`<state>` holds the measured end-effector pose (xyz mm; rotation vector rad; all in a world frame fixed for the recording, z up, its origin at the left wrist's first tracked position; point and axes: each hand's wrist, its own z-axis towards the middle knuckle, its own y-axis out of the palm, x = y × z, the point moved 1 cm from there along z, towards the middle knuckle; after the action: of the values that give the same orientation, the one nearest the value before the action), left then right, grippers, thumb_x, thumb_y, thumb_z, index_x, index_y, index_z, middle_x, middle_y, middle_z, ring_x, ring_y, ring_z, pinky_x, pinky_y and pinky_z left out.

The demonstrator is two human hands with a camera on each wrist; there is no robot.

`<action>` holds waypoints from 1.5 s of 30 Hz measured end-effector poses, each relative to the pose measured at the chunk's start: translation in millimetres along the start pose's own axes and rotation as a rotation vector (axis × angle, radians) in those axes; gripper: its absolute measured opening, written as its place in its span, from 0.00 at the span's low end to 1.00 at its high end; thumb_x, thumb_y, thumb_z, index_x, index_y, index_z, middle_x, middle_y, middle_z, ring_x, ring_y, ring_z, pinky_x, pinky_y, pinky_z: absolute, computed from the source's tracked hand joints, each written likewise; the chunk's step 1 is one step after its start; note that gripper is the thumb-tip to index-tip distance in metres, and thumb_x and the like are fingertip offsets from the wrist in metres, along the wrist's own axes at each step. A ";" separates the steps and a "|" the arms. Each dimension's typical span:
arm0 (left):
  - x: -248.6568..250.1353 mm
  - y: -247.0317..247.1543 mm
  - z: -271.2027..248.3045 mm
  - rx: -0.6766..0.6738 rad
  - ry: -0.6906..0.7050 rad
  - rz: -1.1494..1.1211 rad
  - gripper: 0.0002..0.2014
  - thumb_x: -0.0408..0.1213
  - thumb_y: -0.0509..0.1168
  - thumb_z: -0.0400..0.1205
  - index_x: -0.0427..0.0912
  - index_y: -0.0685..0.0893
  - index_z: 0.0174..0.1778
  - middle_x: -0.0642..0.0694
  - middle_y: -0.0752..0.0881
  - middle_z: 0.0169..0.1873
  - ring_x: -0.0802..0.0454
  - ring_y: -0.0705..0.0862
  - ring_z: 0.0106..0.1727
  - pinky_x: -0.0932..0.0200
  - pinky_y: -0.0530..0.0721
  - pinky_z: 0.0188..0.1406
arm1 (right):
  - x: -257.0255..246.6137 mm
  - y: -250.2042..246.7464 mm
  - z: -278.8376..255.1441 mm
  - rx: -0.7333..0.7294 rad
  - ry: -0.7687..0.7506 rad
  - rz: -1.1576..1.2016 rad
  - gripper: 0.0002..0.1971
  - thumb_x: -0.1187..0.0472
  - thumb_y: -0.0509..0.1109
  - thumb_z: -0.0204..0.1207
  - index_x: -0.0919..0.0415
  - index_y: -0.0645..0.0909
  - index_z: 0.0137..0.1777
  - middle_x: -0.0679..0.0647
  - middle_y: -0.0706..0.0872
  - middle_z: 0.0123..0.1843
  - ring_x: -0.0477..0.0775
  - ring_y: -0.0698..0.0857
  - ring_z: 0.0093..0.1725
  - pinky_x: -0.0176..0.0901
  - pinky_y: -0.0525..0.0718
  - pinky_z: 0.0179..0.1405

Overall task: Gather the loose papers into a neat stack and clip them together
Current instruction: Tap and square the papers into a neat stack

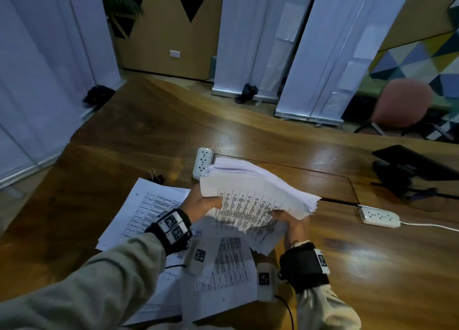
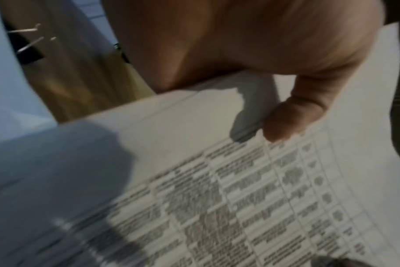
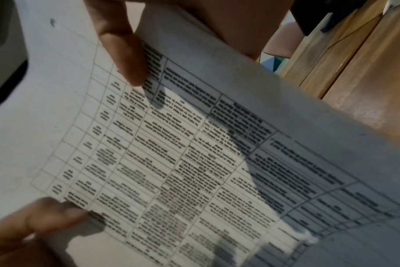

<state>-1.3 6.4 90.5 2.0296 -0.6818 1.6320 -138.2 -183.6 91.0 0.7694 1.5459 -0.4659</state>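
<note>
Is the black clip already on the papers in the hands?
No, the black clip lies on the table, apart from the bundle of papers held by both hands.

The head view looks down from above at the wooden table (image 1: 149, 136). Both wrist views sit close against the sheaf of papers (image 1: 255, 195), which all three views share.

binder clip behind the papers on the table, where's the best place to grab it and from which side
Judging from the head view, take the binder clip by its two wire handles, pinching them together from above. They stick up off the wooden table while the black body lies low against the far edge of the loose sheets, so the top is the free side. Both hands now hold the paper stack, so one must let go first.
</note>
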 end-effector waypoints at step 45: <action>-29.0 6.0 8.3 0.169 -0.028 -0.032 0.07 0.36 0.67 0.65 0.36 0.83 0.35 0.42 0.82 0.33 0.48 0.80 0.38 0.56 0.76 0.40 | 39.7 -5.1 8.7 0.022 0.092 -0.094 0.17 0.86 0.71 0.60 0.62 0.82 0.36 0.45 0.90 0.26 0.54 0.84 0.31 0.38 0.84 0.24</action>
<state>-4.0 -0.5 60.7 2.1730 -0.5339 1.6961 -135.3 -185.3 50.1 0.7461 1.6709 -0.5239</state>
